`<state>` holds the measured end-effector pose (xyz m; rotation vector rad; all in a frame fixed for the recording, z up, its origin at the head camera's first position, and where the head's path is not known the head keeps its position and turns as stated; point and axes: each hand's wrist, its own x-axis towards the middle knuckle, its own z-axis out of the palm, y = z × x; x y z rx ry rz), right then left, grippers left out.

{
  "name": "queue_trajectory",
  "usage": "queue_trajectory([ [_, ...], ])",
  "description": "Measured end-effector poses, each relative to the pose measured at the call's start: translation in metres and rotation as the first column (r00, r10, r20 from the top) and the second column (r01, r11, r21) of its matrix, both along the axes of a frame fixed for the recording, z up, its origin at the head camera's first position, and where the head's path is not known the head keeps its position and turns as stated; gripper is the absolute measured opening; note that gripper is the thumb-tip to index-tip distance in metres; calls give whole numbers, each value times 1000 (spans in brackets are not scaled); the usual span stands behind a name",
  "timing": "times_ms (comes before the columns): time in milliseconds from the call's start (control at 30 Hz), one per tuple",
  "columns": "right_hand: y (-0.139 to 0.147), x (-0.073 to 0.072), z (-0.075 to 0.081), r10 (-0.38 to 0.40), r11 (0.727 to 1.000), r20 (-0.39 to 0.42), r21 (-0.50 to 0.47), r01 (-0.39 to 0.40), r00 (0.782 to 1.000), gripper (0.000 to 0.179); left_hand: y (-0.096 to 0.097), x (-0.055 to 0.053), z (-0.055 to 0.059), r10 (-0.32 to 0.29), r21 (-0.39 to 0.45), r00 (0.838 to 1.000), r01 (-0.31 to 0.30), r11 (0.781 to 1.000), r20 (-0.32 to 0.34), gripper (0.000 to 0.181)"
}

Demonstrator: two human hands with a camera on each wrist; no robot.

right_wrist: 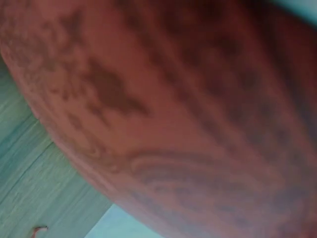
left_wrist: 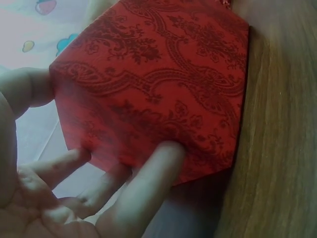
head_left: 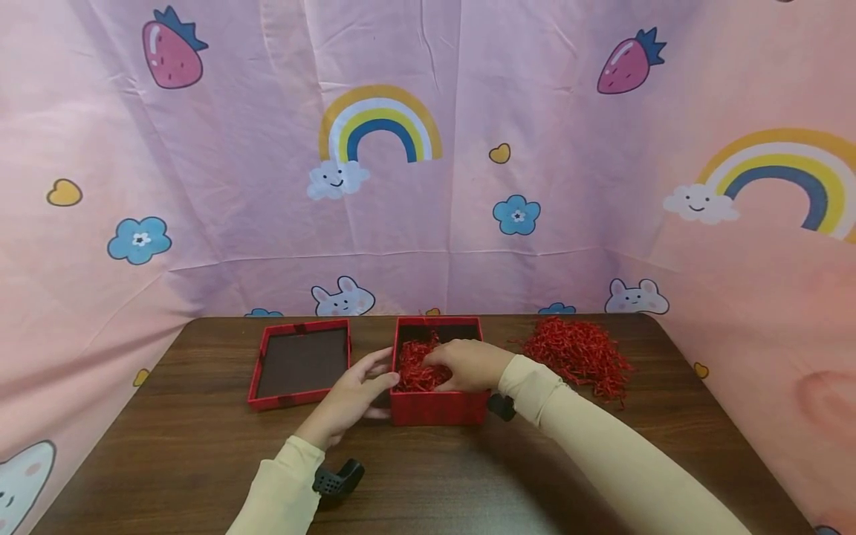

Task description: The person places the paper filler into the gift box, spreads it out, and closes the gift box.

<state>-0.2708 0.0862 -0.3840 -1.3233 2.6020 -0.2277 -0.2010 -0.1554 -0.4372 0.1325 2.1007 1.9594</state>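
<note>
A red box (head_left: 438, 409) with dark patterned sides stands on the table, its top uncovered. Inside, red shredded paper (head_left: 416, 364) fills mostly its left part. My left hand (head_left: 354, 394) is at the box's left side, thumb near the rim; in the left wrist view its extended fingers (left_wrist: 148, 188) touch the patterned wall. Over the right wall reaches my right hand (head_left: 468, 364), thumb and fingers down in the shreds. Those fingertips are partly hidden, and I cannot tell whether they grip any paper. The box's outer wall (right_wrist: 163, 119) fills most of the right wrist view, blurred.
Left of the box lies a red-rimmed lid (head_left: 301, 364), dark inside facing up. On the right is a loose heap of red shredded paper (head_left: 578, 353). The wooden table (head_left: 401, 490) ends at a patterned cloth backdrop (head_left: 414, 230), which also hangs along both sides.
</note>
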Motion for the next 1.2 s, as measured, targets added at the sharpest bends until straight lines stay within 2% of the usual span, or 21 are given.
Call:
queue_trajectory([
  [200,8,-2,3,21,999,47,-44,-19,999,54,2,0,1,-28,20,999,28,999,17,70],
  [367,26,-4,12,29,988,67,-154,-18,997,60,5,1,0,-9,15,1000,9,1000,10,69],
  [567,69,0,35,-60,943,68,-323,79,996,55,7,2,-1,32,22,999,-31,999,-10,67],
  [700,110,-2,40,-158,914,13,-377,151,987,56,7,2,-1,40,21,999,-40,999,-18,67],
  [833,154,-5,36,-294,895,-34,-359,263,955,61,6,2,-2,38,15,999,-38,999,-23,68],
  [933,185,-7,30,-369,881,-50,-338,332,928,64,7,2,-2,44,11,998,-44,999,-34,66],
  [1100,224,-3,14,-428,873,-63,-286,394,902,70,8,2,-2,75,-4,995,-76,997,-69,61],
  [1200,241,-2,1,-454,864,-34,-260,431,890,75,7,2,-1,72,-8,995,-73,997,-73,61],
])
